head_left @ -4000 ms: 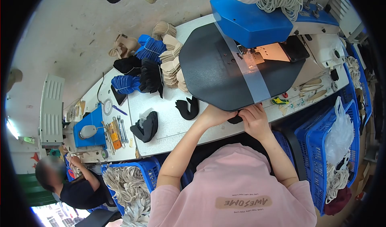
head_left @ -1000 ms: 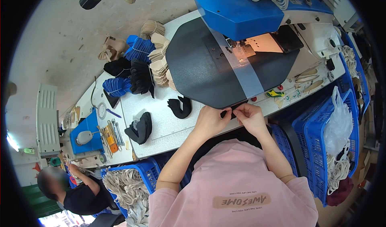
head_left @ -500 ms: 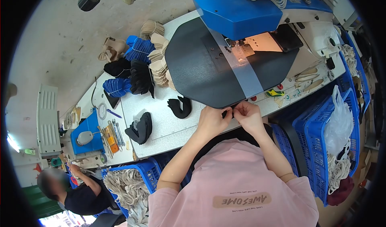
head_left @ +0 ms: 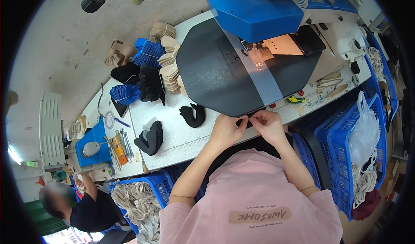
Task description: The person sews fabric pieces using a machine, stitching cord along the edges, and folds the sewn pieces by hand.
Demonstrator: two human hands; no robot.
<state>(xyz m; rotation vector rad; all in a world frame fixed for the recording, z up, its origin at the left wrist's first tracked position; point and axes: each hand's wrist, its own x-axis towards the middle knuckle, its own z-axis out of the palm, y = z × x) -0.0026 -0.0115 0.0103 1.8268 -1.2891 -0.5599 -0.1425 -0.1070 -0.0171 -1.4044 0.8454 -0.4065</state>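
Observation:
My left hand (head_left: 228, 129) and my right hand (head_left: 269, 126) are close together at the front edge of the black octagonal work plate. Both are closed, with thumb and fingertips pinching a small piece of black fabric (head_left: 250, 119). Most of that piece is hidden by my fingers and the dark plate behind it. Left of my left hand, a curved black fabric piece (head_left: 193, 115) lies on the white table. Above and beyond my hands is a blue sewing machine (head_left: 255, 15), its lit needle area (head_left: 258, 54) over the black plate (head_left: 207, 71).
Tied bundles of beige (head_left: 169, 62), blue (head_left: 125, 94) and black pieces (head_left: 151, 84) are stacked at the back left. A black folded bundle (head_left: 149, 138) lies nearer. Blue baskets (head_left: 333, 153) flank me. Another person (head_left: 90, 209) sits at the lower left.
My hands stay at the plate edge, with the fingers of my right hand shifting slightly around the black fabric. The other person's arm at the lower left has moved.

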